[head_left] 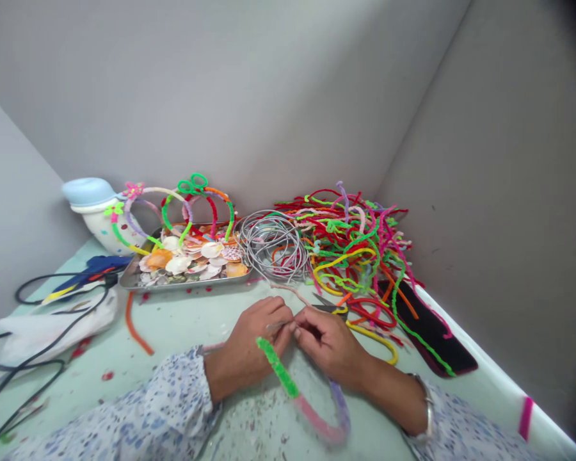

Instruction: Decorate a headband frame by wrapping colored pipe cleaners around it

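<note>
My left hand [259, 336] and my right hand [333, 346] meet over the table, both closed in a pinch with fingertips touching. Between them is a bent wire wrapped in fuzzy pipe cleaner [319, 422], coloured green, pink and purple. Its green end sticks up in front of my left hand, while the purple part runs up behind my right. A short bare grey wire end [276, 325] shows at my left fingertips. From behind my right fingers a pale pink pipe cleaner [290, 289] trails out. The exact spot being pinched is hidden by the fingers.
Behind lie a metal tray [187, 286] of shells, finished hoops [173, 211], a coil of grey wire [273, 246] and a heap of pipe cleaners [350, 237]. Scissors [340, 310] and a dark phone [441, 336] are right; a white bottle [100, 221] and black cable [48, 349] left.
</note>
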